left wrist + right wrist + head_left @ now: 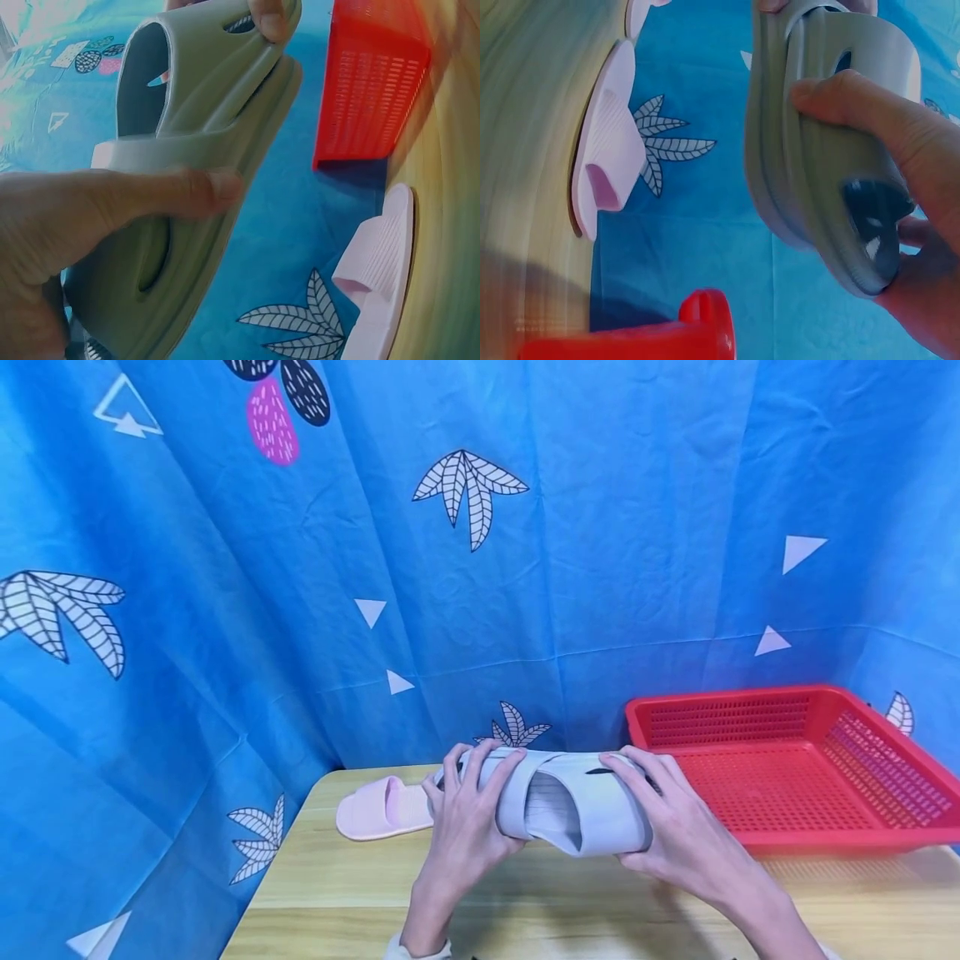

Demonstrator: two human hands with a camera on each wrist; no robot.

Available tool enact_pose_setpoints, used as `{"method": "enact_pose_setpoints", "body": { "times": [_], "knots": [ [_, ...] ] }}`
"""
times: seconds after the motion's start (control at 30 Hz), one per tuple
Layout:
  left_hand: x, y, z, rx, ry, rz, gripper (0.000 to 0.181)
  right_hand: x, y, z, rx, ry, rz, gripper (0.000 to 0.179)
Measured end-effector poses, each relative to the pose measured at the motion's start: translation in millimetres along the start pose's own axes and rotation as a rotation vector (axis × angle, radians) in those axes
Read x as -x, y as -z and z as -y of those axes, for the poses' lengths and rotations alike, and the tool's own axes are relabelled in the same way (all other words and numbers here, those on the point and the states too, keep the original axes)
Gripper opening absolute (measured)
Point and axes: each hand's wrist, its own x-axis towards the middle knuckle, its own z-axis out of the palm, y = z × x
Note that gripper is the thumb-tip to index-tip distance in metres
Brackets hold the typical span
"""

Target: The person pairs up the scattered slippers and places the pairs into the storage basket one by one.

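Note:
A pair of grey slippers (611,814) is held up above the table, lying lengthwise between my two hands. In the right wrist view the slippers (825,165) sit pressed together, sole edges side by side. My left hand (467,827) grips one end, its thumb across the strap side in the left wrist view. At the other end my right hand (678,831) grips them, thumb laid along the upper. Behind my left hand, a pink slipper (367,810) rests on the table; the right wrist view also has part of a second pink slipper (635,16) at the top.
A red plastic basket (765,837) with perforated sides stands at the right of the wooden table (315,885). A blue patterned curtain (637,568) hangs behind and to the left.

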Motion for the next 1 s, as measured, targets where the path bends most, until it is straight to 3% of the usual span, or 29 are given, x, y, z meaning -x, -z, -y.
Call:
{"method": "enact_pose_setpoints", "body": {
  "times": [0.37,1.0],
  "knots": [
    [-1.2,-1.7,-2.9,0.032,-0.009,0.023,0.115,-2.9,-7.2,-1.2,-0.015,0.057,-0.031,0.122],
    [0.6,2.4,-2.7,-0.024,0.02,0.071,0.116,-0.8,-10.5,1.8,0.022,0.064,-0.005,0.128]
  ]
}}
